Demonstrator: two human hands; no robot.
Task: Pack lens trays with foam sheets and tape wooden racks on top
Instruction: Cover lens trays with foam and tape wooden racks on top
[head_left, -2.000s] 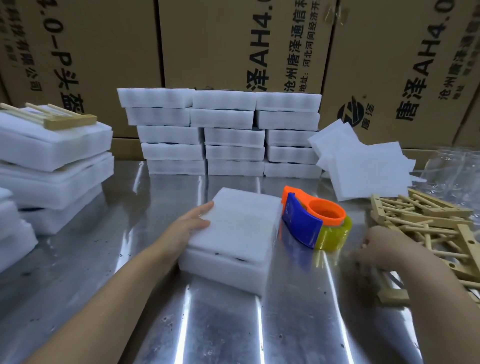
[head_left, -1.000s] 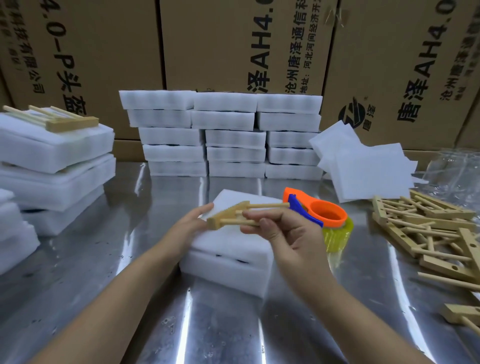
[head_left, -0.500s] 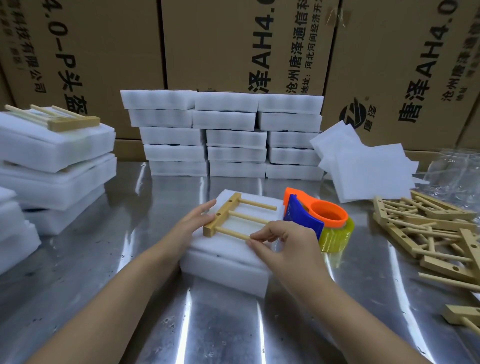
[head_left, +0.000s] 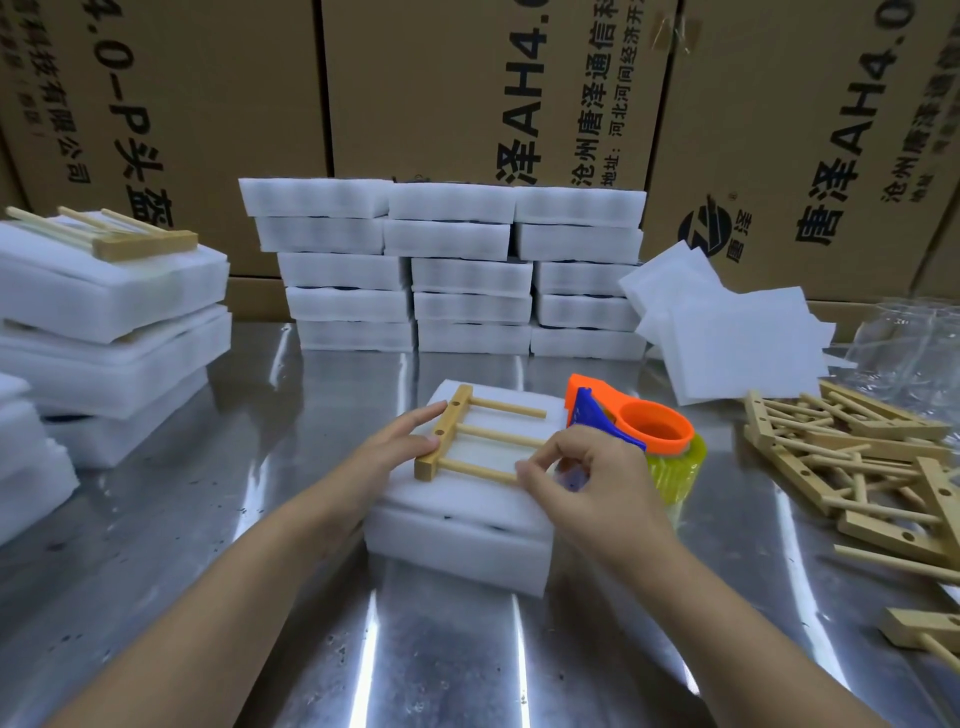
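Rack (head_left: 493, 435) lowered onto tray (head_left: 457, 551) | right hand (head_left: 587, 488) pinches, hides dowel tips

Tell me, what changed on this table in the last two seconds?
The right hand fetched a wooden rack from the rack pile, carried it left and laid it on the foam pack, fingers still holding its rod ends. The left hand stayed steadying the pack's left side, now touching the rack's bar. Tape dispenser and foam stacks did not move.

Shiny stainless-steel table surface (head_left: 171, 561) spread across foreground; bright white light streaks (head_left: 363, 654) reflected in it. Tall brown cardboard cartons (head_left: 415, 88), printed with black Chinese characters, lined up wall-like behind table.
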